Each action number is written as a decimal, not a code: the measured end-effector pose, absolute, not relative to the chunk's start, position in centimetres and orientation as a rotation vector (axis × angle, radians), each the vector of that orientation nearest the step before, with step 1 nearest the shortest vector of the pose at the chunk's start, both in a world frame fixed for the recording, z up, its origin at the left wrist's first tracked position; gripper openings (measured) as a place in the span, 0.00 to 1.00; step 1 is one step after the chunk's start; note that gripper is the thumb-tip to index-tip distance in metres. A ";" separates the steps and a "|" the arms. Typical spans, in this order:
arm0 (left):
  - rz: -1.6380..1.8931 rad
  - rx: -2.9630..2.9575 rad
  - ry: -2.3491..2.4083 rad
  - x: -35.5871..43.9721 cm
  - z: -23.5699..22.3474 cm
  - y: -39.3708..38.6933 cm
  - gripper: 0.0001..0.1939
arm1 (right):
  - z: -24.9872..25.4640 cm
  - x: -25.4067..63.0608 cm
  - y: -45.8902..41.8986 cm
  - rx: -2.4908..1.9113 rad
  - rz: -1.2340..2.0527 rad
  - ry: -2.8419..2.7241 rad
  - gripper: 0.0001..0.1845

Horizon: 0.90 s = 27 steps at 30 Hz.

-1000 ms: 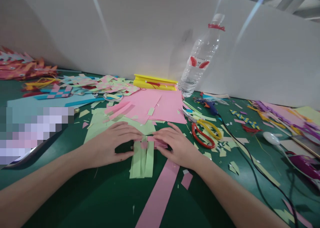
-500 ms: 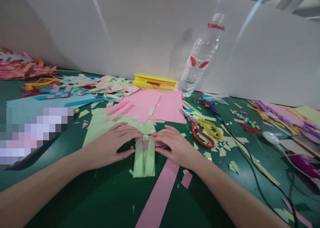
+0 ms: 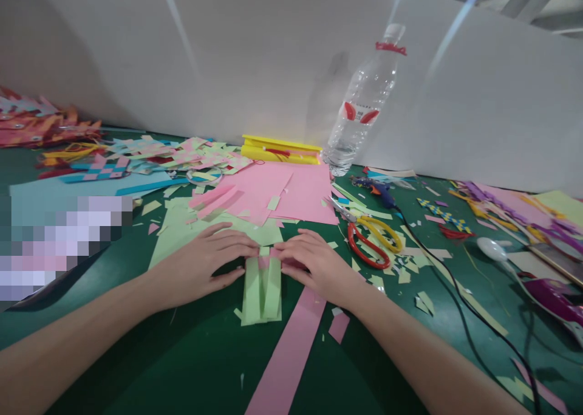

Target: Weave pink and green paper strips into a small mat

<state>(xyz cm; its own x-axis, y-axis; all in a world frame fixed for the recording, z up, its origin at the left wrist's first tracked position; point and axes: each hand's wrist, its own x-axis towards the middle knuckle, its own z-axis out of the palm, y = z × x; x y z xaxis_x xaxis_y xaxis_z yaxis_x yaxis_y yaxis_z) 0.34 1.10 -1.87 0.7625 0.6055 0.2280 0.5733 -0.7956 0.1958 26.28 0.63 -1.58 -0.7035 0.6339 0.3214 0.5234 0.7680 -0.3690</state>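
A small weave of light green paper strips (image 3: 272, 290) lies on the green table in front of me, with a pink paper strip (image 3: 264, 260) crossing its upper end. My left hand (image 3: 223, 254) rests at the left side of the weave, its thumb and fingertips closing on the pink strip's left end. On the other side, my right hand (image 3: 314, 263) pinches the right end in the same way. The fingers cover most of that strip. Beneath my right hand, a longer, wider pink paper strip (image 3: 291, 354) runs down toward the front edge.
Red-and-yellow-handled scissors (image 3: 371, 242) lie right of my hands, among paper scraps. Behind are pink sheets (image 3: 305, 190), a yellow folder-like piece (image 3: 280, 150) and a tilted plastic bottle (image 3: 362, 102). A glue gun (image 3: 380, 190) trails a black cable (image 3: 460, 299) across the right side.
Both hands stay in place, with the fingertips shifted only slightly at the top of the weave. Less of the crossing pink strip shows beside the green strips.
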 end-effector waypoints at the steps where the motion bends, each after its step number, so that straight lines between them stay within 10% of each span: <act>1: 0.427 2.849 0.944 0.3 -1.9 1.1 0.13 | -1.6 26.3 0.6 -0.878 0.348 -2.532 0.08; 27: 0.412 2.871 0.853 0.6 -2.0 0.9 0.17 | -1.4 26.3 0.6 -0.869 0.351 -2.543 0.06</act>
